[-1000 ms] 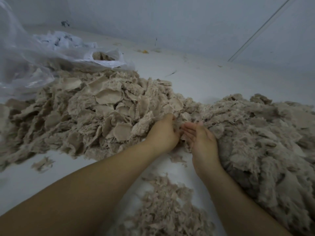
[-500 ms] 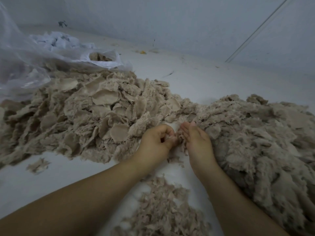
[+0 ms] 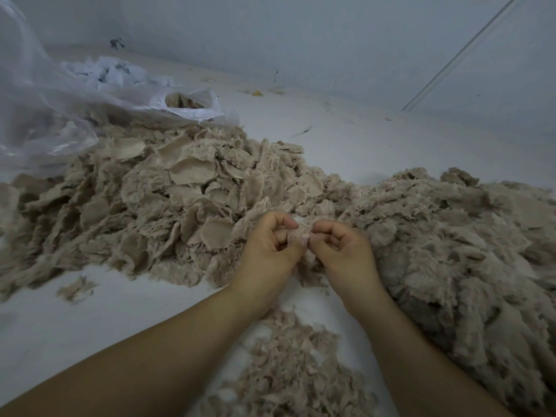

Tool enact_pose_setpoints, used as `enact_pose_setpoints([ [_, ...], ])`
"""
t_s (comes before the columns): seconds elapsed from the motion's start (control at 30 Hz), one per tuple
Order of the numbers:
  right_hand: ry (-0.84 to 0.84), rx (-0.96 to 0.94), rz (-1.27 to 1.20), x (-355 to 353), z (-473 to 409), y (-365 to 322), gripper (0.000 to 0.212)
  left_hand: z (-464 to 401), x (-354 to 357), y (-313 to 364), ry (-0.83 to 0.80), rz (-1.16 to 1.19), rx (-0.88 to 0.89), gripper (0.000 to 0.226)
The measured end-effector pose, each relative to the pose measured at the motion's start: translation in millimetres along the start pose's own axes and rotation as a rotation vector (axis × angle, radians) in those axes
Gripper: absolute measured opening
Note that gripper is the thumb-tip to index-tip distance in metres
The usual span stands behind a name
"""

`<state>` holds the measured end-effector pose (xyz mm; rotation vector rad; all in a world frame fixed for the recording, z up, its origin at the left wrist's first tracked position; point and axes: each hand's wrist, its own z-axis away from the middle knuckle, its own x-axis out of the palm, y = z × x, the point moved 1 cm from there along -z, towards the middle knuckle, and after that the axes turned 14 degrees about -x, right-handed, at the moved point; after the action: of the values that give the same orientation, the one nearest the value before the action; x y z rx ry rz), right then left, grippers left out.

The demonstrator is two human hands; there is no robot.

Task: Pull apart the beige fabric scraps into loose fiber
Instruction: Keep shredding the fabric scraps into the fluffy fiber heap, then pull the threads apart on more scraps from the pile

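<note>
A big heap of beige fabric scraps [image 3: 168,200], many of them round flat pieces, covers the left and middle of the white floor. To the right lies a fluffier mound of pulled-apart beige fiber [image 3: 451,251]. Between the two, my left hand [image 3: 270,248] and my right hand [image 3: 340,248] face each other, fingers curled, both pinching one small beige scrap [image 3: 298,237] held just above the floor. A thinner patch of loose shreds [image 3: 288,365] lies between my forearms.
A clear plastic bag [image 3: 45,115] with more scraps in its mouth lies at the back left, with crumpled white material [image 3: 114,73] behind it. A small stray tuft [image 3: 76,288] sits on the white floor [image 3: 361,139] at the left. A wall rises behind.
My left hand drew a scrap out of the heap and both hands lifted slightly. My right hand went from flat and open to curled, pinching the same scrap.
</note>
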<state>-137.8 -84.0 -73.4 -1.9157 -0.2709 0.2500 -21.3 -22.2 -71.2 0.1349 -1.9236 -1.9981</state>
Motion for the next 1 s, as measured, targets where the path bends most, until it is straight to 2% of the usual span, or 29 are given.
enact_pose_setpoints([
  [0.17,0.039,0.021,-0.031,-2.0,-0.4,-0.8,0.016,-4.6,-3.1,-1.1,0.054,0.039,-0.058,0.007],
  [0.3,-0.04,0.005,-0.03,-0.6,1.7,-2.4,0.006,-4.7,-4.0,-3.5,0.04,0.003,-0.05,0.007],
  [0.37,-0.017,0.014,-0.019,-0.6,2.6,-1.5,0.014,-4.0,-3.8,-4.3,0.041,-0.008,-0.039,0.007],
  [0.47,0.015,0.033,-0.088,-1.4,2.3,-3.0,0.012,-3.0,-4.6,-4.3,0.064,0.012,-0.027,0.011],
  [0.53,0.01,0.026,-0.105,-1.3,1.8,-4.6,0.012,-3.0,-4.1,-3.7,0.054,0.03,-0.039,0.004],
  [0.63,0.004,0.022,-0.09,-0.6,2.7,-6.7,0.014,-4.6,0.1,-4.3,0.033,-0.021,-0.077,0.025],
  [0.77,0.017,0.025,-0.095,-1.5,3.2,-8.0,0.022,-10.5,-2.4,-7.1,0.046,-0.003,-0.132,0.021],
  [0.87,0.018,0.025,-0.069,-0.3,2.4,-8.9,0.027,-10.0,-8.9,-4.6,-0.027,0.06,-0.158,0.022],
  [1.0,-0.003,0.018,-0.032,-0.4,2.9,-10.4,0.03,-9.7,-10.8,-0.5,-0.085,0.009,-0.183,0.017],
])
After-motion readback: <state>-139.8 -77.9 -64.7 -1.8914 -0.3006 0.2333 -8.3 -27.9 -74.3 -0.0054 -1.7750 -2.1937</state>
